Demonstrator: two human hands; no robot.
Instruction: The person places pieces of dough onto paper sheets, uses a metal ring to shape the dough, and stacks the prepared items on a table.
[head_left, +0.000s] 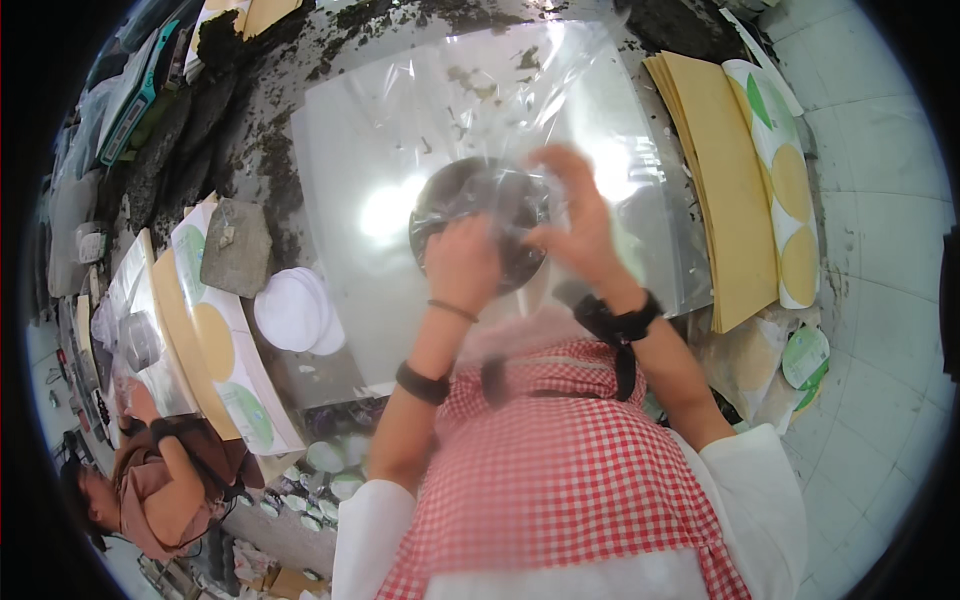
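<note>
With the left hand (462, 262) closed on the dark round cake (480, 235) and the right hand (578, 225) pinching the clear film (400, 150), the thin film may tear or crease.

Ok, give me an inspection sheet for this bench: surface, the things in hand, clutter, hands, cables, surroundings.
Surface: table strewn with dark crumbly bits, partly covered by plastic.
Things in hand: clear plastic sheet held over a dark round disc.
Clutter: stack of tan sheets; sheets printed with green and yellow circles; pile of white round papers; grey block.
Hands: left hand on the plastic at the disc; right hand pinching the plastic, fingers spread.
Cables: nothing seen.
Surroundings: tiled floor; another person at lower left.
</note>
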